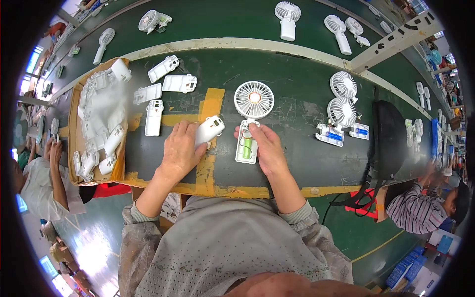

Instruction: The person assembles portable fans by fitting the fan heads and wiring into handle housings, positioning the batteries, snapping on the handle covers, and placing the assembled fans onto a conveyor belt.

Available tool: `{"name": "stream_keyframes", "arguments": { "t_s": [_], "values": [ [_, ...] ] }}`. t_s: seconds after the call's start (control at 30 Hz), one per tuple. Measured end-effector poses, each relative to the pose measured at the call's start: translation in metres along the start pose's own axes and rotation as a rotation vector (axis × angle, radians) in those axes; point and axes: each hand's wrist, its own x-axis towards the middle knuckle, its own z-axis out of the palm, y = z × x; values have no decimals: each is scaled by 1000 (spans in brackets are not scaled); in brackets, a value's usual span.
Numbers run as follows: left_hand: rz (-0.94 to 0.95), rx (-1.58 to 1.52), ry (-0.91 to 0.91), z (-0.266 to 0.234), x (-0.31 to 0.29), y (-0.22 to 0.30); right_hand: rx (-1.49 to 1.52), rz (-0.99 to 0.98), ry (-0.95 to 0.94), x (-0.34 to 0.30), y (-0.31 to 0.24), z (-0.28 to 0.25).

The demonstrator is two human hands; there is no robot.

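Observation:
My left hand (180,150) is closed on a white plastic handle cover (210,129), tilted just left of a small handheld fan (254,100). The fan lies face up on the dark table. Its handle is uncovered and shows a green battery (248,147) with thin wires in the white shell. My right hand (267,146) grips the upper part of that handle, thumb on top near the fan head. Several loose white covers (154,118) lie beyond my left hand.
A cardboard box (74,128) full of white covers stands at the left. To the right are two open fans (342,111) with blue batteries and a black bag (388,133). A pale rail (232,43) separates the table from a green belt carrying fans. Co-workers sit on both sides.

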Motion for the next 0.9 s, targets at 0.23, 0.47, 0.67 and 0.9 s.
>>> {"name": "stream_keyframes", "arguments": {
  "t_s": [0.23, 0.47, 0.67, 0.9],
  "values": [
    [-171, -348, -54, -4, -5, 32, 69, 39, -75, -5, -3, -2],
    [-11, -240, -26, 1, -5, 68, 163, 76, -200, -13, -10, -3],
    [72, -177, 44, 12, -2, 71, 115, 82, -245, -17, -12, -2],
    [67, -139, 39, 15, -3, 72, 99, 91, -270, -17, -12, -1]
  ]
}}
